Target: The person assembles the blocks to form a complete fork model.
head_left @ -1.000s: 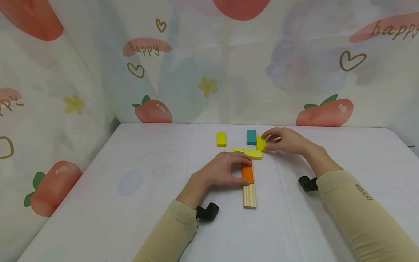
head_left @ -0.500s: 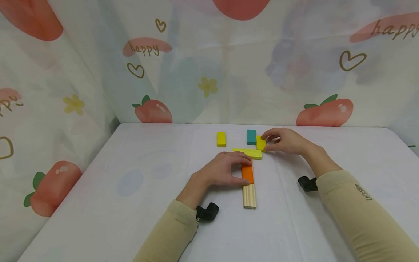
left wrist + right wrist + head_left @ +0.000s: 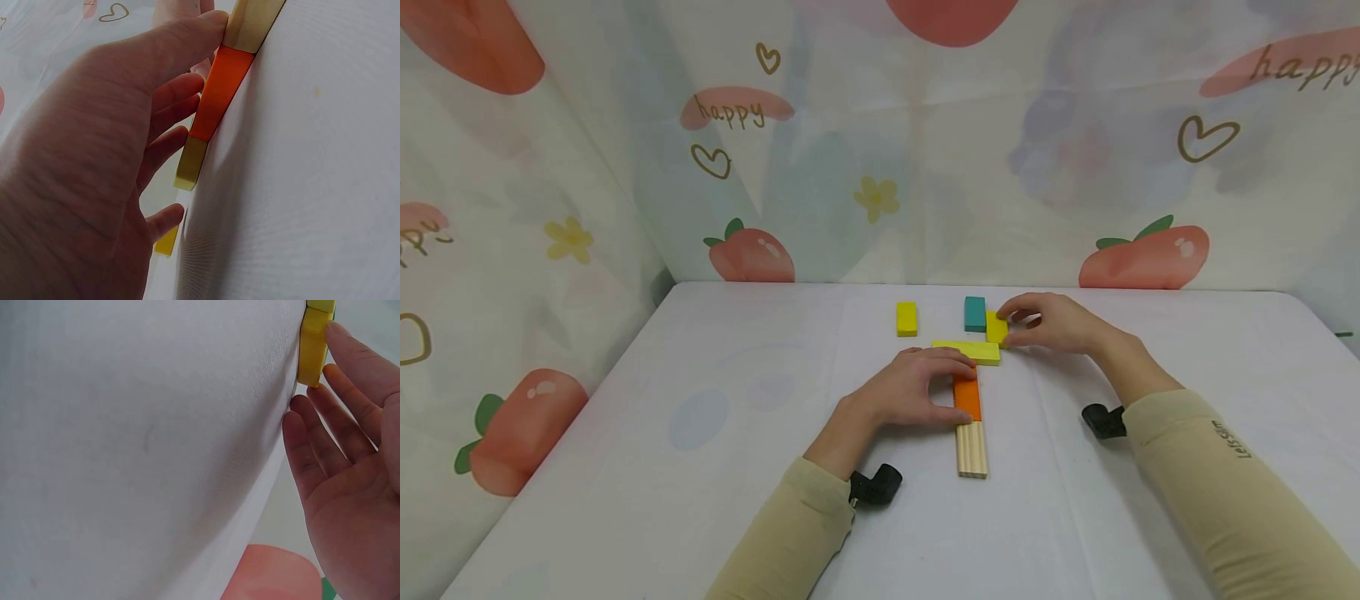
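My left hand [image 3: 917, 387] spans the orange block [image 3: 967, 398] lengthwise, thumb at its near end and fingertips at its far end. A plain wood block [image 3: 972, 454] lies end to end with it on the near side, and the thumb [image 3: 215, 25] overlaps that joint in the left wrist view. Crosswise at the far end lies a long yellow-green block [image 3: 981, 353], partly behind my left fingers. My right hand [image 3: 1056, 323] pinches a small yellow block [image 3: 996, 329] between thumb and forefinger, its other fingers loosely extended. A teal block [image 3: 975, 314] stands against that block's left side.
Another yellow block [image 3: 907, 319] lies apart, to the left of the teal one. All the blocks are on a white cloth-covered table [image 3: 700, 517]. A printed curtain [image 3: 955, 150] hangs behind the table's back edge.
The small yellow block and the teal block have shifted very slightly left, together with my right hand. My left hand has stayed in place.
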{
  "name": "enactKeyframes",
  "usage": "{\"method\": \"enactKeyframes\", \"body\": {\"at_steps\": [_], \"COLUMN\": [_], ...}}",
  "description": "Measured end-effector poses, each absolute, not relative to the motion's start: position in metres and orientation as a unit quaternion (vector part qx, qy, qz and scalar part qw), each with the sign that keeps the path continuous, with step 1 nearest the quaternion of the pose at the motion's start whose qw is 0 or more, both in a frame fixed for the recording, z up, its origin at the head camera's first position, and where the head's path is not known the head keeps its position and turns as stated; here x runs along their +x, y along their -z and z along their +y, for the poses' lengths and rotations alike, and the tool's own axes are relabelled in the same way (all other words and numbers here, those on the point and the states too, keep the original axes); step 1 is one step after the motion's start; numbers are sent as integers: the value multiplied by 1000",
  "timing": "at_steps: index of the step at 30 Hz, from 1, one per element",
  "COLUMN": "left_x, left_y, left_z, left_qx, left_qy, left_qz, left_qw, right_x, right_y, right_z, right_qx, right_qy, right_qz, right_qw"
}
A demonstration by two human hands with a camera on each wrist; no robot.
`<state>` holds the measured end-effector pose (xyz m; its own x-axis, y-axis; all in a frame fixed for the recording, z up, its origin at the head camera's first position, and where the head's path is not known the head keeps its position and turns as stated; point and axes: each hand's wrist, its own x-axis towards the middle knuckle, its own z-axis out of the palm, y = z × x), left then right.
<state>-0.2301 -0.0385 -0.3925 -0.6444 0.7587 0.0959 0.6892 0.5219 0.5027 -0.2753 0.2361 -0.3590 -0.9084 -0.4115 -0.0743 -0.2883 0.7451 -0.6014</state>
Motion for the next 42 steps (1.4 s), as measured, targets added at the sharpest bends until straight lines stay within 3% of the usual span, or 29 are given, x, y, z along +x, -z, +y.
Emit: {"method": "enactKeyframes", "body": {"at_steps": [42], "left_x": [-231], "left_y": [393], "left_z": [-39], "left_qx": [427], "left_qy": [-267], "left_qz": [862], "left_qw": [63], "right_x": [-275], "right_y": [358], "right_z": [236], "right_qx": [-188], "right_qy": [302], "right_qz": [928], "right_qw": [107]}}
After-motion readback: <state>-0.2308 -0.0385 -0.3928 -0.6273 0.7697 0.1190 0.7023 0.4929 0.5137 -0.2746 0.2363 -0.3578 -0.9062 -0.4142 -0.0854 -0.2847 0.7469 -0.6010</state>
